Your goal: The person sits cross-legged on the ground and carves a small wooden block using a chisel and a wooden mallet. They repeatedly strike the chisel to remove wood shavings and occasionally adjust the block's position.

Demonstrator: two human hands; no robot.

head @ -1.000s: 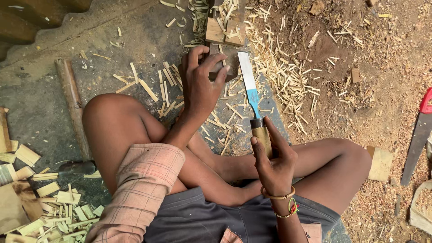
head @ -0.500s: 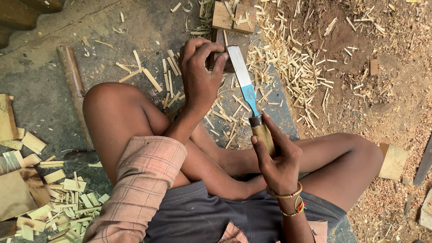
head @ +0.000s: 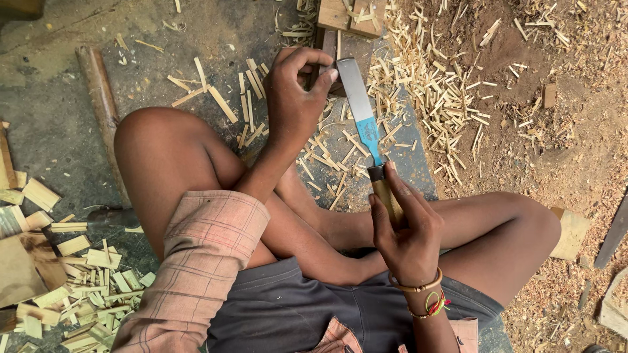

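Observation:
My right hand [head: 407,229] grips the wooden handle of a broad chisel-like knife [head: 358,104], its steel blade with a blue band pointing up and away from me. The blade's tip rests against a small dark wood piece [head: 330,62] that my left hand [head: 296,98] pinches and steadies on the ground. I sit cross-legged, with my left knee [head: 160,153] raised at the left and my right leg [head: 504,222] folded at the right. Thin wood splinters [head: 432,85] lie scattered all around the work spot.
A wooden block [head: 340,16] sits at the top, just beyond the hands. A long round stick [head: 101,98] lies on the left. Cut wood chips [head: 72,274] pile up at the lower left. A small flat wood square [head: 571,232] and a dark blade [head: 615,232] lie at the right.
The view has shifted, so the hands and block sit higher. The knife blade has moved closer to the left hand's fingers and now touches the held wood piece.

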